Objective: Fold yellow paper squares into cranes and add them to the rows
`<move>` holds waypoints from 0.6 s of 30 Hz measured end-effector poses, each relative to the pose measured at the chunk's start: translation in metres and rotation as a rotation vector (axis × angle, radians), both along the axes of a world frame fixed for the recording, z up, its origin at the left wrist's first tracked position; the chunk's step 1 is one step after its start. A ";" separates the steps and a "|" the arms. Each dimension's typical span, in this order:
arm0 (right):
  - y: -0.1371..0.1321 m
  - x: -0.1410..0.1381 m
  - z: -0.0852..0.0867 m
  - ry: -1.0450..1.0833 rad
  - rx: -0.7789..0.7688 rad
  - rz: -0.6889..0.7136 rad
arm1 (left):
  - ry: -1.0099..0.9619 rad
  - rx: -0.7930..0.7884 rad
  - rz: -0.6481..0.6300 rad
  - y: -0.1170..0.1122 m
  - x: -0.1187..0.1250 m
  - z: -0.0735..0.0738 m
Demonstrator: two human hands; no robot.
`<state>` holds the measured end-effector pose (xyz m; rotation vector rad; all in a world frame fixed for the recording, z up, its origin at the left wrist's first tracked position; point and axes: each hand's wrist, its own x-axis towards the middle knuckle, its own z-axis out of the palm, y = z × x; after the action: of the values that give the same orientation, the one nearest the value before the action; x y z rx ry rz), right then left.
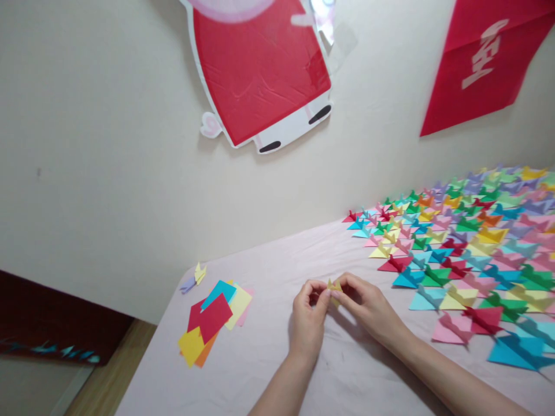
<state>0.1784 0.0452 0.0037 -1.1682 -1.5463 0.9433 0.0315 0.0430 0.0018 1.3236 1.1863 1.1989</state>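
Observation:
A small piece of folded yellow paper (334,287) is pinched between my two hands above the pale pink cloth. My left hand (309,312) grips its left side with thumb and forefinger. From the right, my right hand (363,300) holds the other side with its fingertips. Fingers cover much of the paper, so its exact folded form is hard to make out. To the left of my hands lies a loose pile of coloured paper squares (217,316) in red, blue, yellow, orange and pink.
Rows of folded paper cranes (455,266) in many colours cover the right side of the cloth (277,352). A yellow and a purple folded piece (193,278) rest at the far left corner. Behind stands a wall with a red cartoon cutout (260,69) and a red sheet (481,63).

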 end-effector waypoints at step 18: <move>0.005 0.005 -0.001 0.138 -0.090 0.079 | -0.032 0.028 -0.007 0.003 -0.005 0.004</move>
<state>0.1837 0.0506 0.0023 -1.0866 -1.4605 1.1322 0.0263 0.0463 0.0060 1.3235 1.1443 1.2315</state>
